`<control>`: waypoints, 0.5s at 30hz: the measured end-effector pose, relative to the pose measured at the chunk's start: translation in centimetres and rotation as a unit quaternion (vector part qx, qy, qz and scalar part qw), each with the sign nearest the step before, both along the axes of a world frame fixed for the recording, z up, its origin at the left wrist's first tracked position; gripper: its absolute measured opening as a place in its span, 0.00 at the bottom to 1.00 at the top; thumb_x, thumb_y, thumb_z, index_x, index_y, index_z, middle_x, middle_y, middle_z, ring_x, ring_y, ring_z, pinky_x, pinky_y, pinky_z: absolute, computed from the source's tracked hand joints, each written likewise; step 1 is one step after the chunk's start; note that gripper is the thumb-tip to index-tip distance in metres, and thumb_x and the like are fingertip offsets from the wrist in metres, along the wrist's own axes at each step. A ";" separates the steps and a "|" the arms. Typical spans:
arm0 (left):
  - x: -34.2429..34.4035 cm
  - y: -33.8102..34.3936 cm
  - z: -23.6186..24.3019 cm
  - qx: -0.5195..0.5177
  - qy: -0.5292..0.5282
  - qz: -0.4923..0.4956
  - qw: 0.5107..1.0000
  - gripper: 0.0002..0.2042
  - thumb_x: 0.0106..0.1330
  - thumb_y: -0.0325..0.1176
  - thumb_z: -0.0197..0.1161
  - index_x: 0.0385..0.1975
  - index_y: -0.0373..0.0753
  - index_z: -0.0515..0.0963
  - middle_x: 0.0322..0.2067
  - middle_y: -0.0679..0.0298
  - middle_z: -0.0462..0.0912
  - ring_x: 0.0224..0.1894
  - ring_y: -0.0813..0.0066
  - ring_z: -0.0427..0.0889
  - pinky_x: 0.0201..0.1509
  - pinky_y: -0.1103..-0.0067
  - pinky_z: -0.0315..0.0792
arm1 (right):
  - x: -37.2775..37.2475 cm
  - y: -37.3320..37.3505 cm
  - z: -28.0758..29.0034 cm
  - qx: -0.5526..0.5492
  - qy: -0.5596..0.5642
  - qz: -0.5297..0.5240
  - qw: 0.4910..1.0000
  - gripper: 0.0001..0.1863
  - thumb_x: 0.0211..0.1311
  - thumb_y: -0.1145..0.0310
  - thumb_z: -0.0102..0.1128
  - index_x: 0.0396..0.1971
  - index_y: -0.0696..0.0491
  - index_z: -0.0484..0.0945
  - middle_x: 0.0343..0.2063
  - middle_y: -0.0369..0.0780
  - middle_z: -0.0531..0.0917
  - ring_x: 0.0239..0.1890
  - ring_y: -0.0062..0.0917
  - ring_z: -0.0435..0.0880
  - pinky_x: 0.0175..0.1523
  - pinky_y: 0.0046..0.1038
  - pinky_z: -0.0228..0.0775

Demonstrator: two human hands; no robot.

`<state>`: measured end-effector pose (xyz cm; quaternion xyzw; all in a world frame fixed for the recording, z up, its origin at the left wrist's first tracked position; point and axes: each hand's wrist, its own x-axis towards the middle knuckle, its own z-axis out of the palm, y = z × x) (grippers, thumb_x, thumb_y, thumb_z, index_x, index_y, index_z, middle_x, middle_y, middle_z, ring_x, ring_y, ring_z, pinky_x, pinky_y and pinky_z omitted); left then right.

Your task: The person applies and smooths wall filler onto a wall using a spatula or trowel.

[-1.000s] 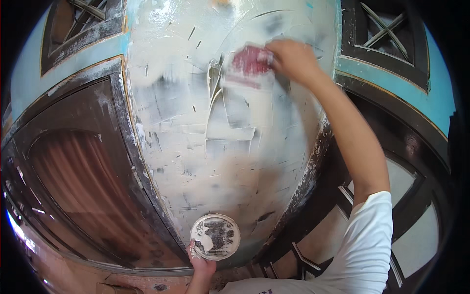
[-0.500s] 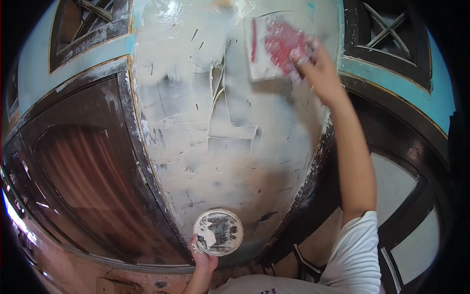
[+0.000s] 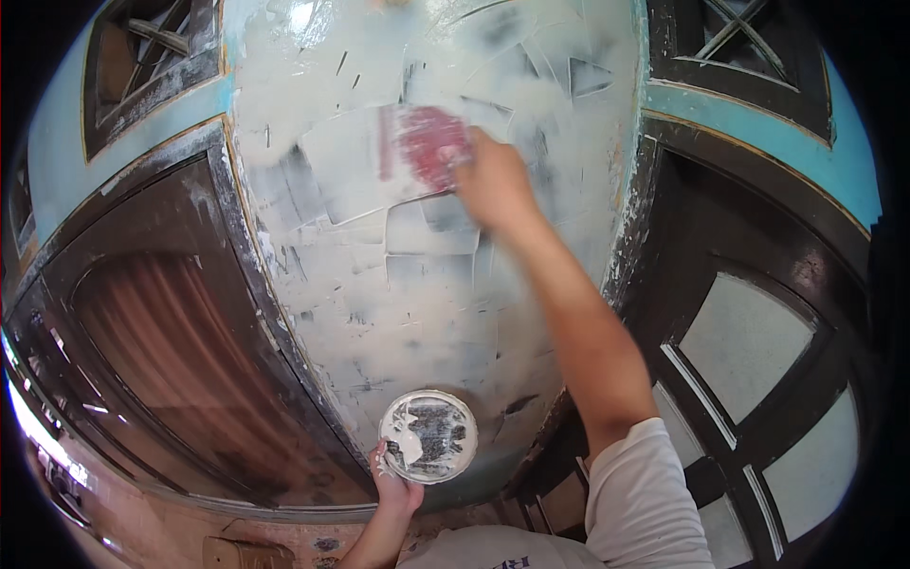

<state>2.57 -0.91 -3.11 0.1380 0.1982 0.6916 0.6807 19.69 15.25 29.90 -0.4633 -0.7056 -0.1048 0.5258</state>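
My right hand [image 3: 493,180] is closed on a flat, wide putty spreader [image 3: 431,147], red and smeared with white paste. Its blade lies against the wall [image 3: 427,313], which carries patchy white filler with ridges and grey spots; motion blurs the spreader's edges. Low down in front of the wall, my left hand [image 3: 393,482] grips the rim of a round, shallow container [image 3: 466,455]. White paste clings to its inside, thickest on the left, and its dark bottom shows through.
To the left stands a dark wooden door [image 3: 161,332] with a reddish-brown curtain-like panel. On the right, a dark frame with pale panes [image 3: 749,341] flanks the wall. A brown box-like object [image 3: 248,554] sits on the floor at lower left.
My right hand has swept the spreader left and slightly down across the wall, leaving fresh paste marks. My left hand holds the container nearly in place while the view shifts slightly.
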 end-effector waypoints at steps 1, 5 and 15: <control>0.1 -0.2 -0.3 -0.002 0.000 -0.001 1.000 0.23 0.62 0.46 0.45 0.52 0.37 0.69 0.49 0.60 0.74 0.52 0.63 0.72 0.59 0.68 0.64 | 3.3 0.6 -0.2 0.005 0.024 -0.010 1.000 0.16 0.58 0.65 0.54 0.41 0.61 0.73 0.29 0.52 0.80 0.33 0.43 0.80 0.40 0.36 0.70; -0.2 -0.4 -0.7 -0.003 -0.006 -0.024 1.000 0.23 0.62 0.46 0.45 0.51 0.37 0.69 0.49 0.60 0.74 0.52 0.63 0.72 0.59 0.68 0.64 | 15.9 1.2 -2.4 0.084 0.017 -0.054 0.995 0.18 0.59 0.61 0.56 0.44 0.57 0.73 0.31 0.44 0.82 0.27 0.35 0.81 0.34 0.33 0.71; -1.8 -1.3 -1.2 -0.004 -0.013 0.013 1.000 0.22 0.63 0.46 0.45 0.50 0.38 0.69 0.48 0.61 0.75 0.51 0.63 0.73 0.57 0.68 0.66 | 4.1 -3.4 -4.8 -0.097 0.098 0.196 0.971 0.19 0.60 0.65 0.55 0.48 0.59 0.71 0.35 0.45 0.81 0.36 0.22 0.78 0.43 0.25 0.69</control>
